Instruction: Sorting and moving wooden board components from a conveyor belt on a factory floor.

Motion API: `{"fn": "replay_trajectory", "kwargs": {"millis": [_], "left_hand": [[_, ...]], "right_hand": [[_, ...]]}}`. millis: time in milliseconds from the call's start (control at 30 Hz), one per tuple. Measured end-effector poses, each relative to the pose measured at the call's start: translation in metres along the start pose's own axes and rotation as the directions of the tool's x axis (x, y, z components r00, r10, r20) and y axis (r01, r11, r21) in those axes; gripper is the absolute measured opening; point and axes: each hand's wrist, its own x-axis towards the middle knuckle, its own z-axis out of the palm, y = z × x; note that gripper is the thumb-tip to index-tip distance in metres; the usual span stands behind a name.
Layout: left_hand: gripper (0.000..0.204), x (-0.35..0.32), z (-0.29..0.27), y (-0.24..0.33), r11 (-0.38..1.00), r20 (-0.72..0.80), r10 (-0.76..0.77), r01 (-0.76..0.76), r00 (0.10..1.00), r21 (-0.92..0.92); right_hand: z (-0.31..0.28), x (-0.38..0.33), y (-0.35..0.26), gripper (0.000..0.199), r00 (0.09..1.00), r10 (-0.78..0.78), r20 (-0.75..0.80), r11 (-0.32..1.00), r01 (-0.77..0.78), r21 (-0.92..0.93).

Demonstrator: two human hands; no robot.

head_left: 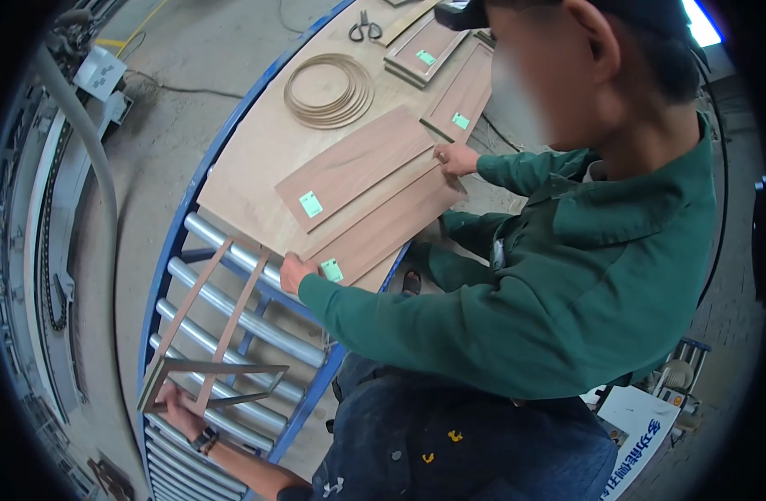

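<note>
My left hand [178,411], with a dark watch on the wrist, grips a narrow wooden frame [224,367] at its near left corner, over the roller conveyor. The frame has dark edges and stands tilted above the rollers. Two long thin wooden strips [187,305] run from beside my hand toward the table's edge; I cannot tell whether they join the frame. My right hand is out of view. At the table, a co-worker's hands [296,272] hold the two ends of a wooden panel [387,227] with a green label. Another labelled panel [354,167] lies beside it.
A blue-edged table [241,179] adjoins the metal rollers [253,321]. On it lie a coil of thin banding [329,92], black scissors [365,28] and several framed panels [425,46]. The co-worker in green [517,284] stands close at the right. Machinery [53,250] runs along the left.
</note>
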Motion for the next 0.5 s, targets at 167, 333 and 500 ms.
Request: {"fn": "replay_trajectory", "kwargs": {"millis": [167,333,500], "left_hand": [[0.014,0.011,0.099,0.104,0.975,0.303,0.177,-0.125,0.936,-0.185],[0.026,-0.064,-0.057,0.137,0.946,0.006,0.125,-0.118,0.992,-0.301],[0.025,-0.026,-0.022,0.179,0.942,0.491,0.324,-0.227,0.809,-0.248]], "right_hand": [[0.018,0.024,0.122,0.025,0.941,0.334,-0.063,0.911,-0.305,0.277],[-0.193,-0.122,-0.039,0.026,0.565,0.64,0.521,-0.513,-0.19,0.837],[-0.206,-0.148,0.061,0.029,0.46,0.471,0.752,-0.83,-0.058,0.555]]}}
